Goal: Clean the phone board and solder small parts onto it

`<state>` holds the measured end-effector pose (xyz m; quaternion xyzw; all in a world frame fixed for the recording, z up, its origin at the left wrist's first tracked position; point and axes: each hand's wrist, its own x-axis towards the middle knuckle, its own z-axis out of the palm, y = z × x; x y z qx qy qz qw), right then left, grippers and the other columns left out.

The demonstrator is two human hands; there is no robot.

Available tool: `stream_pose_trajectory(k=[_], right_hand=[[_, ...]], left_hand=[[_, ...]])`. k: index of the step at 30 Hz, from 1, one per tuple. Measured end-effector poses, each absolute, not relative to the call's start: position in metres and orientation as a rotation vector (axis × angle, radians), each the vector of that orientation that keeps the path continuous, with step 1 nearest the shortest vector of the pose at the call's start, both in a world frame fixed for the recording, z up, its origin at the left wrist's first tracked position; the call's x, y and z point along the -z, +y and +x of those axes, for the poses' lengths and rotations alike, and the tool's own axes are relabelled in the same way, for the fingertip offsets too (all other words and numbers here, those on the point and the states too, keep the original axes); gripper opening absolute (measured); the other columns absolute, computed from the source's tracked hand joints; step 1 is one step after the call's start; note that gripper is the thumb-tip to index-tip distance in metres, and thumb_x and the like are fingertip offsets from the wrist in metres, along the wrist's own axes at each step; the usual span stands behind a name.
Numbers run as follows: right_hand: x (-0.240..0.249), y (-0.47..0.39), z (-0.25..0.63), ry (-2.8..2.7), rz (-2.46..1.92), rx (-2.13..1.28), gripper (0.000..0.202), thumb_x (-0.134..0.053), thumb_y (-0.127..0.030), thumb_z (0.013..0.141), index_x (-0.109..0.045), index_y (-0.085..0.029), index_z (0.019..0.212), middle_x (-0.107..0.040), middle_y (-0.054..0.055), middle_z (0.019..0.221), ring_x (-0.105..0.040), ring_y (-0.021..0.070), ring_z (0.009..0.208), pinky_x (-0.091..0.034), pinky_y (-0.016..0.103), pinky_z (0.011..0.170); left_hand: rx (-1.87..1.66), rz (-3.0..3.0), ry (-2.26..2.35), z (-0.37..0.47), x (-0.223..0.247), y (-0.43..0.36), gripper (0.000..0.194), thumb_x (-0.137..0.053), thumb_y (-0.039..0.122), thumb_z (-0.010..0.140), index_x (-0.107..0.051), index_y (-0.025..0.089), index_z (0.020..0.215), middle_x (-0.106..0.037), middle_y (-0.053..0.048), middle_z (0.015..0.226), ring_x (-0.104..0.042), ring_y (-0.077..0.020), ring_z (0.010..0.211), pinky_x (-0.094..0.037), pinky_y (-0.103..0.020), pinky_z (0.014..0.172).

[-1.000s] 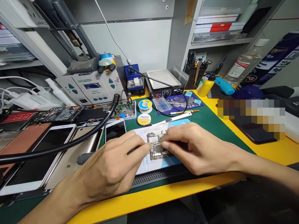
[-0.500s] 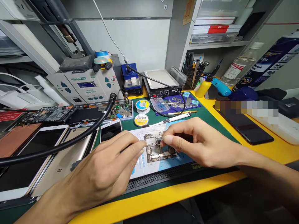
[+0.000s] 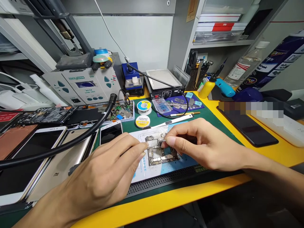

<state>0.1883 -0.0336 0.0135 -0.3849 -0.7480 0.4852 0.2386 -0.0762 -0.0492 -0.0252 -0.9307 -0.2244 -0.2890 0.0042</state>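
Observation:
A phone circuit board (image 3: 156, 160) lies on a white and blue printed mat (image 3: 152, 173) between my hands. My right hand (image 3: 199, 144) pinches a small metallic piece (image 3: 161, 141) between thumb and forefinger, just above the upper middle of the board. My left hand (image 3: 116, 167) is closed at the board's left edge, its thumb and fingertips pressed together near the upper left corner. What those left fingertips hold, if anything, is too small to make out.
A rework station (image 3: 85, 84) stands at the back left, its black hose (image 3: 95, 133) crossing over several phones. Behind the mat are solder reels (image 3: 144, 107), a heating plate (image 3: 162, 80) and a white pen-like tool (image 3: 177, 120). A black phone (image 3: 247, 126) lies right.
The view has shifted slightly, so the items at the left appear a little further left. Both hands stay almost in place, and the small piece in my right hand looks slightly turned.

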Motion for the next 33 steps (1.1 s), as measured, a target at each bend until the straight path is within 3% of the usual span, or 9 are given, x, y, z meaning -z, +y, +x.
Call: stream_pose_trajectory(k=[5, 12, 16, 23, 33], right_hand=[[-0.012, -0.034, 0.189, -2.014, -1.067, -1.334, 0.030, -0.056, -0.028, 0.104, -0.068, -0.013, 0.081, -0.051, -0.003, 0.064, -0.039, 0.0096, 0.058, -0.032, 0.022, 0.049], [-0.014, -0.034, 0.189, -1.893, -1.045, -1.417, 0.027, -0.073, -0.032, 0.097, -0.071, -0.012, 0.079, -0.060, -0.001, 0.067, -0.047, 0.0102, 0.063, -0.039, 0.022, 0.056], [-0.011, -0.037, 0.187, -1.911, -1.028, -1.284, 0.022, -0.071, -0.027, 0.098, -0.076, -0.013, 0.082, -0.065, -0.001, 0.069, -0.050, 0.0100, 0.061, -0.041, 0.022, 0.055], [-0.005, -0.047, 0.184, -2.021, -0.791, -0.770, 0.010, -0.073, -0.012, 0.096, -0.079, -0.016, 0.090, -0.077, 0.004, 0.081, -0.067, 0.0127, 0.072, -0.054, 0.023, 0.069], [-0.008, -0.051, 0.183, -1.965, -0.784, -0.896, 0.012, -0.071, -0.015, 0.098, -0.081, -0.013, 0.091, -0.078, 0.004, 0.083, -0.067, 0.0121, 0.073, -0.054, 0.021, 0.069]], left_hand=[[0.933, -2.849, -0.734, -0.075, 0.025, -0.051, 0.023, -0.061, -0.003, 0.098, -0.065, 0.006, 0.118, -0.070, -0.012, 0.105, -0.063, -0.0199, 0.093, -0.053, -0.034, 0.077], [1.037, -2.874, -0.894, -0.073, 0.025, -0.055, 0.027, -0.061, 0.001, 0.100, -0.066, 0.011, 0.124, -0.068, -0.006, 0.109, -0.063, -0.0145, 0.100, -0.053, -0.028, 0.093], [1.115, -2.898, -0.963, -0.067, 0.020, -0.059, 0.025, -0.059, 0.002, 0.101, -0.066, 0.015, 0.121, -0.068, -0.004, 0.104, -0.063, -0.0129, 0.092, -0.053, -0.026, 0.086], [1.272, -2.859, -1.111, -0.063, 0.011, -0.066, 0.027, -0.055, 0.004, 0.102, -0.067, 0.018, 0.122, -0.069, -0.004, 0.104, -0.067, -0.0128, 0.095, -0.056, -0.022, 0.085], [1.345, -2.882, -1.091, -0.053, 0.006, -0.071, 0.029, -0.054, 0.002, 0.100, -0.068, 0.016, 0.121, -0.074, -0.007, 0.109, -0.069, -0.0118, 0.096, -0.058, -0.020, 0.083]])
